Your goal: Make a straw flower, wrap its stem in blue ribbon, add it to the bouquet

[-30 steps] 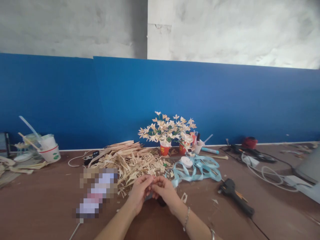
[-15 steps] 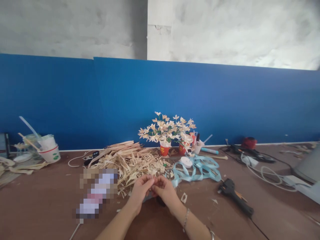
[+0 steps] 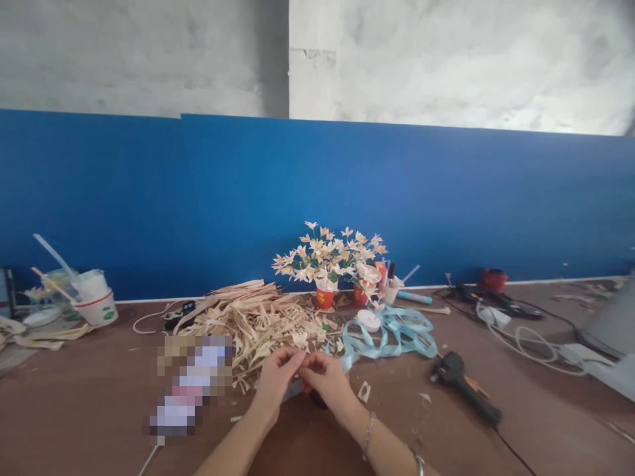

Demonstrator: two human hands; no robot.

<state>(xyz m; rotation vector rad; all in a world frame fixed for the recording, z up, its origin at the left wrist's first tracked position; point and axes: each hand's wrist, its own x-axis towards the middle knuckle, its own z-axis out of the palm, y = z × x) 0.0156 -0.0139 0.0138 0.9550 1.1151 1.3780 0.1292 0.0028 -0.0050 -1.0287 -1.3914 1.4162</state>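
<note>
My left hand (image 3: 278,380) and my right hand (image 3: 325,380) meet above the near middle of the table, thumbs and fingers pinched together. Whatever they hold is too small and too covered to make out. Just beyond the fingertips shows a pale petalled flower (image 3: 300,340); whether it is held or lies on the pile behind is unclear. Under the hands, a grey-blue flat piece (image 3: 292,391) and a dark object (image 3: 318,399) are partly hidden. A heap of dried husk strips (image 3: 258,317) lies right behind the hands.
Red pots (image 3: 325,299) of pale flowers stand at the back. Light blue ribbon (image 3: 411,330) lies right of the heap, a black glue gun (image 3: 469,390) nearer. A blurred-out phone-like object (image 3: 191,390) and a white cup (image 3: 96,309) are left; white cables (image 3: 526,344) lie right.
The view has shifted slightly, so the background sits a little further left. My fingers have shifted slightly at the pinch, and the pale flower beyond them shows more clearly.
</note>
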